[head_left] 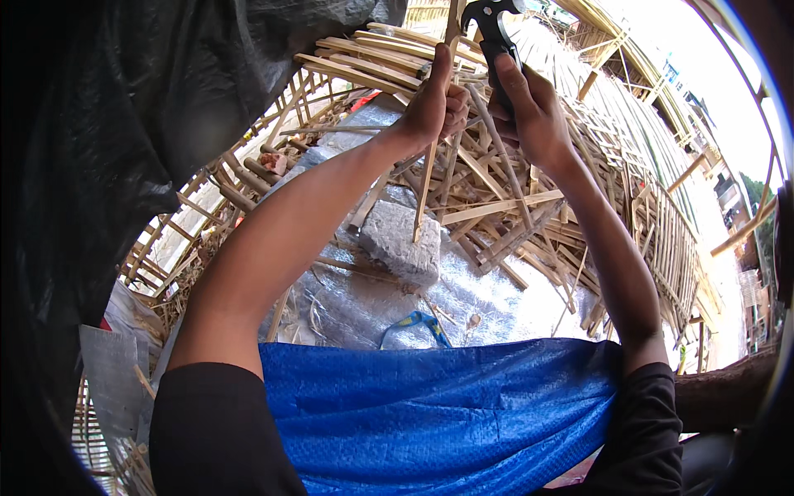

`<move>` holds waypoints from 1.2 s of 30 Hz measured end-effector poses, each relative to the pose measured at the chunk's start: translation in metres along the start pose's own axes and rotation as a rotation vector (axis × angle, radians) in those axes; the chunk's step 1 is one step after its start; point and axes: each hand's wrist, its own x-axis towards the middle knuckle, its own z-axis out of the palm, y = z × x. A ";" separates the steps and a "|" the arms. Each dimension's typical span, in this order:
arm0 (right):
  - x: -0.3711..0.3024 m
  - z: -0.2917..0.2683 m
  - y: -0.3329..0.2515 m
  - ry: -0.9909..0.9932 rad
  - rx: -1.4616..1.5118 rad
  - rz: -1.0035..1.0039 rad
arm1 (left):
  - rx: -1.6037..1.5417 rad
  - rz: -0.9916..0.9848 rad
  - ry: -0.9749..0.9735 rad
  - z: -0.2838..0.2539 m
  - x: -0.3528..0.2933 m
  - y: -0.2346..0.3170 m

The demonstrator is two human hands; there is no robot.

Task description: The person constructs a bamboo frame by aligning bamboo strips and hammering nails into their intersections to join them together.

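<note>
My left hand (434, 103) is raised at the top middle and grips a thin bamboo strip (425, 190) that hangs down from it. Right beside it, my right hand (529, 107) is closed round the black handle of a claw hammer (492, 29), whose head points up at the top edge. The two hands almost touch. Both arms reach up from the lower edge, in black sleeves.
A heap of split bamboo strips and poles (529, 207) spreads behind the hands. Below lie a grey stone block (403, 240) on silvery sheeting (364, 306) and a blue woven tarpaulin (438, 413) across the bottom. A black plastic sheet (124, 124) hangs at left.
</note>
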 end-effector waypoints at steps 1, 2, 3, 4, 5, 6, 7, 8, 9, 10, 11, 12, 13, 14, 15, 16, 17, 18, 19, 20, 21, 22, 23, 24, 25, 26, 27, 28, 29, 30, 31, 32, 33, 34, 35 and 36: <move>0.001 -0.003 -0.001 -0.030 -0.014 -0.012 | -0.011 -0.008 -0.003 0.000 0.000 0.000; 0.001 -0.006 -0.002 -0.029 -0.014 -0.012 | -0.011 -0.009 -0.005 0.001 0.000 0.000; 0.002 -0.010 -0.003 -0.022 -0.122 -0.003 | -0.005 -0.006 -0.016 0.001 0.000 0.000; 0.003 -0.015 -0.005 -0.015 -0.230 0.005 | 0.000 -0.003 -0.028 0.001 0.000 0.000; 0.005 -0.021 -0.006 -0.012 -0.233 0.005 | -0.001 -0.002 -0.032 0.002 0.002 0.000; 0.008 -0.026 -0.008 -0.038 -0.332 -0.052 | 0.002 -0.012 -0.042 0.002 0.001 0.000; 0.010 -0.030 -0.010 -0.064 -0.431 -0.110 | 0.003 -0.022 -0.052 0.002 0.002 0.001; 0.011 -0.034 -0.013 -0.063 -0.433 -0.109 | 0.002 -0.021 -0.054 0.002 0.002 0.001; 0.010 -0.035 -0.017 -0.050 -0.544 -0.148 | 0.010 -0.024 -0.058 0.001 0.002 0.001; 0.010 -0.037 -0.023 -0.036 -0.656 -0.187 | 0.016 -0.027 -0.063 0.001 0.002 0.001; 0.010 -0.039 -0.030 -0.054 -0.734 -0.229 | 0.013 -0.026 -0.064 0.001 0.003 0.001; 0.009 -0.042 -0.032 -0.051 -0.743 -0.225 | 0.012 -0.031 -0.073 0.003 0.006 0.001; 0.009 -0.045 -0.033 -0.057 -0.752 -0.230 | 0.012 -0.034 -0.082 0.005 0.009 0.001; 0.009 -0.048 -0.034 -0.062 -0.762 -0.236 | 0.005 -0.029 -0.091 0.008 0.011 0.000; 0.009 -0.049 -0.037 -0.056 -0.761 -0.241 | 0.027 -0.027 -0.057 0.010 0.015 -0.002; 0.007 -0.050 -0.043 -0.061 -0.811 -0.184 | 0.048 -0.024 -0.025 0.011 0.019 -0.004; 0.008 -0.050 -0.043 -0.050 -0.831 -0.175 | 0.037 -0.037 0.009 0.013 0.022 -0.007; 0.009 -0.051 -0.040 -0.036 -0.853 -0.161 | 0.039 -0.036 0.024 0.013 0.028 -0.009; 0.009 -0.048 -0.038 -0.022 -0.839 -0.164 | 0.019 -0.034 0.041 0.013 0.030 -0.009; 0.010 -0.044 -0.036 0.021 -0.823 -0.140 | -0.002 -0.033 0.058 0.013 0.031 -0.010; 0.010 -0.035 -0.034 0.061 -0.798 -0.118 | 0.030 -0.090 0.046 0.002 0.037 -0.008; 0.009 -0.032 -0.030 0.101 -0.775 -0.096 | 0.016 -0.107 0.044 -0.005 0.043 -0.007; 0.011 -0.033 -0.019 0.114 -0.787 -0.094 | 0.014 -0.116 0.053 -0.010 0.050 -0.008; 0.015 -0.039 -0.002 0.125 -0.799 -0.108 | 0.010 -0.125 0.055 -0.010 0.057 -0.009; 0.019 -0.048 0.027 0.156 -0.800 -0.072 | 0.094 -0.108 0.020 -0.015 0.060 -0.016; 0.015 -0.063 0.051 0.190 -0.812 -0.017 | 0.058 -0.296 0.070 0.000 0.061 -0.001; 0.010 -0.054 0.053 0.113 -0.588 0.216 | 0.033 -0.355 0.060 -0.011 0.059 -0.002; 0.003 -0.043 0.052 0.035 -0.355 0.444 | 0.009 -0.414 0.051 -0.024 0.055 -0.004; -0.006 -0.035 0.065 0.075 -0.278 0.488 | -0.046 -0.483 0.041 -0.036 0.050 -0.015; -0.009 -0.030 0.073 0.138 -0.211 0.569 | -0.023 -0.492 0.090 -0.042 0.047 -0.026; -0.011 -0.031 0.078 0.129 -0.320 0.646 | -0.015 -0.494 0.077 -0.050 0.041 -0.038; -0.013 -0.032 0.083 0.117 -0.431 0.721 | -0.008 -0.496 0.066 -0.057 0.035 -0.049; -0.012 -0.033 0.085 0.120 -0.435 0.726 | 0.016 -0.510 0.067 -0.056 0.032 -0.056; -0.010 -0.034 0.086 0.137 -0.522 0.735 | 0.072 -0.526 0.042 -0.056 0.026 -0.064; -0.008 -0.035 0.086 0.189 -0.526 0.654 | 0.078 -0.552 0.080 -0.052 0.023 -0.072; -0.004 -0.032 0.081 0.231 -0.528 0.569 | 0.081 -0.577 0.126 -0.046 0.018 -0.075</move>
